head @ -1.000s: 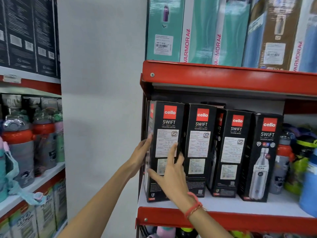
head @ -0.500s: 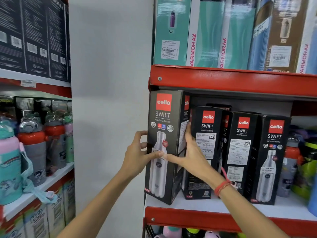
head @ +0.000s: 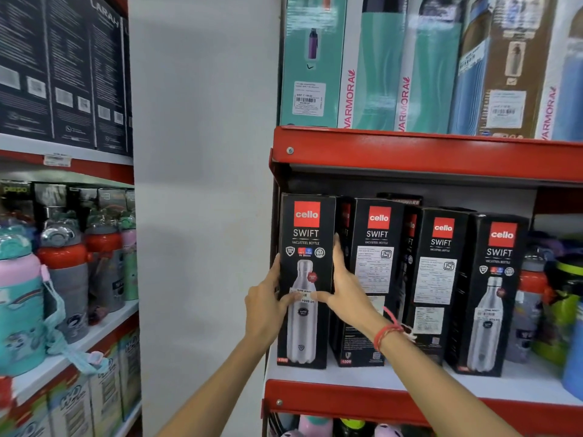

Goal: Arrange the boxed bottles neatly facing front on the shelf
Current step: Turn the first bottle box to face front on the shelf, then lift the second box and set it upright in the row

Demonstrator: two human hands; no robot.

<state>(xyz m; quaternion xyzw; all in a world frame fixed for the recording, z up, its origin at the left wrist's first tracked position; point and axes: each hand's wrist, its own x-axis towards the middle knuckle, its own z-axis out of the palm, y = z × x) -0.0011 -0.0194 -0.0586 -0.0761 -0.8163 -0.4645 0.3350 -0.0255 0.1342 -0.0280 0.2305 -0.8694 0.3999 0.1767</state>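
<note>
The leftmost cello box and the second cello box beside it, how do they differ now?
The leftmost cello box shows its front with the bottle picture; the second cello box shows a printed information panel. Both hands, left hand and right hand, hold the leftmost; the second is untouched. Both are black, upright and marked SWIFT.

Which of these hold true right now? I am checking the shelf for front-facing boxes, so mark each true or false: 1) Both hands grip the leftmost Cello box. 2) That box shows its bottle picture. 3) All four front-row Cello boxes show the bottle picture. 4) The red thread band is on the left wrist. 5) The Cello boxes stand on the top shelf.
1) True: left hand and right hand hold the leftmost Cello box by its sides.
2) True.
3) False: the second box and third box show printed label panels.
4) False: the red thread band is on the right wrist.
5) False: they stand on the shelf below the teal boxes.
</note>
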